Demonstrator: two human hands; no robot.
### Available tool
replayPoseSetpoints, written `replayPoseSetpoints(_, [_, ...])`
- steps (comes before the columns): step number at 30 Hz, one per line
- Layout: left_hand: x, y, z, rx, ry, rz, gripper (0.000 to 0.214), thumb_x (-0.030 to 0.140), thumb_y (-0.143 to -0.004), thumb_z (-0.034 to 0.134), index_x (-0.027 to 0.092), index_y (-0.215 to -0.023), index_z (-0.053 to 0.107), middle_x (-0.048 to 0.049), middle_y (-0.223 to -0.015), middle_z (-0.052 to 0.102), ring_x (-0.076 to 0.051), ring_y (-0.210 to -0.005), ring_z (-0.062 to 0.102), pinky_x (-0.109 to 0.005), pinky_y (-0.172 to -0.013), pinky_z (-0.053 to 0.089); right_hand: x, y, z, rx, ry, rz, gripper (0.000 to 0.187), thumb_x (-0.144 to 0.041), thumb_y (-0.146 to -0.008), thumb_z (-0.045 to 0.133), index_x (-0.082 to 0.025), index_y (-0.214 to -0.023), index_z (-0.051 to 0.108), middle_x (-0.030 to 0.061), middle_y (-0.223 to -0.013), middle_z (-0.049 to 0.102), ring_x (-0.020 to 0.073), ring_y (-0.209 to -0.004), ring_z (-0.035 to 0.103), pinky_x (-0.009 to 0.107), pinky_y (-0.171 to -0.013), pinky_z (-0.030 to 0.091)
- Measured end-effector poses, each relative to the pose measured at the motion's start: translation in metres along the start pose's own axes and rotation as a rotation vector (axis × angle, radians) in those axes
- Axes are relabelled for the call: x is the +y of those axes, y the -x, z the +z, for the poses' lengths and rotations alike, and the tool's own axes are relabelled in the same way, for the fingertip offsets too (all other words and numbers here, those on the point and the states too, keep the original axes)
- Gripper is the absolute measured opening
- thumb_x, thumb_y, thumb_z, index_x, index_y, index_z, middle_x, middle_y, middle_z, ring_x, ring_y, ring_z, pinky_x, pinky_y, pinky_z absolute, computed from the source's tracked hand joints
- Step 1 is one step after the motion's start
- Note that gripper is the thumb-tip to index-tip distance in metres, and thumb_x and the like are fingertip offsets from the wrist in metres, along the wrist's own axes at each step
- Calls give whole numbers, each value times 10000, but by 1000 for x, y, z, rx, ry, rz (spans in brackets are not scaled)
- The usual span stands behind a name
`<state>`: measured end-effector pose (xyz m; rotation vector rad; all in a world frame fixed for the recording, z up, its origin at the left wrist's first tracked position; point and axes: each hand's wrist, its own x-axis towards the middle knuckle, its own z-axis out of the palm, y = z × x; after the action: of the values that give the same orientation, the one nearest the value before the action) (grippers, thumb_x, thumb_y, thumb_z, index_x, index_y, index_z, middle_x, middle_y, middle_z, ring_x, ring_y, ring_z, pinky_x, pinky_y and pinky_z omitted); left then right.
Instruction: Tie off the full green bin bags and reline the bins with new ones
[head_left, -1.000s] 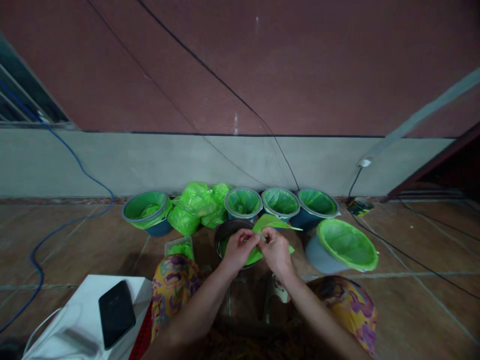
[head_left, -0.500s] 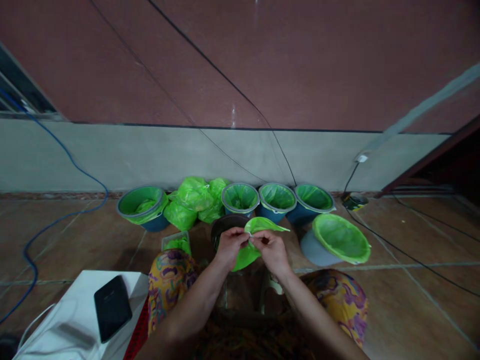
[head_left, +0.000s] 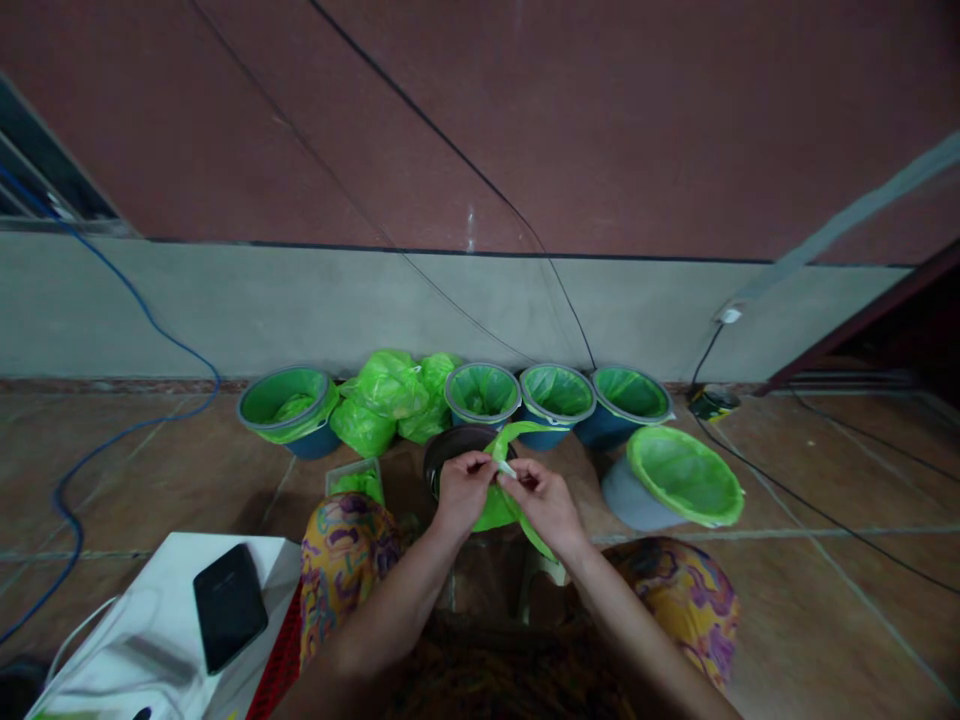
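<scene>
In front of my knees, a bright green plastic bag hangs from my fingers, with a narrow strip of it looping up and another trailing down to the right. My left hand pinches the bag between thumb and fingers. Close beside it, my right hand has its fingertips closed on a small white piece at the bag; what that piece is, I cannot make out. Behind my left hand is a dark round bucket, partly hidden by my hands.
Several green-lined buckets and knotted green bags line the wall. A grey lined bucket tilts at right; a clear tub sits left. A phone lies on a white box. Cables cross the floor.
The green bag has turned from a broad fold into narrower strips, one now trailing below my right hand. The white piece shows more between my fingers. The view has shifted slightly.
</scene>
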<state>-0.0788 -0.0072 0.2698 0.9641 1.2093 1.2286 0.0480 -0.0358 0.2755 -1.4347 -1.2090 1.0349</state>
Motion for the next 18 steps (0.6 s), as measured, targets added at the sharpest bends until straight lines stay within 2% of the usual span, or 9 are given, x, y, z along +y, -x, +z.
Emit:
replayPoseSetpoints(2, [0, 0, 1, 38, 66, -28, 49, 234, -655, 722, 188, -658, 738, -5, -660, 677, -142, -624, 584, -264, -648, 479, 2, 2, 1, 29, 242, -92, 196, -403, -755, 662, -215, -763, 715, 15, -686, 649, 150, -598, 535, 270, -591, 376])
replayPoseSetpoints(4, [0, 0, 1, 65, 125, -56, 61, 249, -647, 738, 190, -659, 727, -3, -660, 670, -147, -630, 593, -275, -655, 500, 4, 4, 1, 73, 392, -120, 210, -373, -799, 598, -220, -704, 707, 20, -663, 640, 153, -571, 522, 279, -584, 355])
replayPoseSetpoints(10, [-2, 8, -2, 143, 168, -104, 191, 322, -650, 770, 195, -777, 705, -6, -717, 671, -149, -649, 610, -257, -602, 495, 6, 4, 1, 135, 451, -161, 183, -347, -767, 636, -233, -628, 673, 18, -642, 644, 158, -551, 536, 279, -577, 352])
replayPoseSetpoints(12, [-2, 14, -1, 112, 164, -134, 214, 345, -648, 782, 192, -762, 686, -9, -715, 670, -151, -649, 616, -246, -586, 481, 6, 2, 1, 151, 450, -166, 183, -345, -740, 656, -234, -596, 636, 9, -606, 622, 154, -533, 521, 276, -562, 348])
replayPoseSetpoints(14, [-1, 19, 1, 23, 137, -163, 216, 347, -639, 795, 182, -707, 674, -16, -683, 666, -154, -650, 617, -235, -576, 460, 7, 1, 2, 153, 435, -163, 169, -321, -716, 655, -234, -579, 607, -1, -581, 602, 147, -516, 502, 272, -545, 339])
replayPoseSetpoints(16, [1, 21, 2, -52, 99, -184, 198, 322, -624, 804, 172, -666, 680, -20, -647, 661, -151, -639, 607, -230, -568, 443, 10, 1, 2, 144, 403, -156, 140, -290, -694, 641, -233, -574, 595, -10, -567, 591, 138, -504, 483, 268, -535, 331])
replayPoseSetpoints(18, [2, 21, 3, -75, 92, -216, 170, 281, -601, 808, 164, -643, 692, -15, -618, 653, -138, -606, 590, -235, -573, 447, 13, 2, 3, 118, 330, -128, 123, -280, -678, 640, -231, -576, 592, -18, -557, 584, 131, -499, 472, 264, -531, 331])
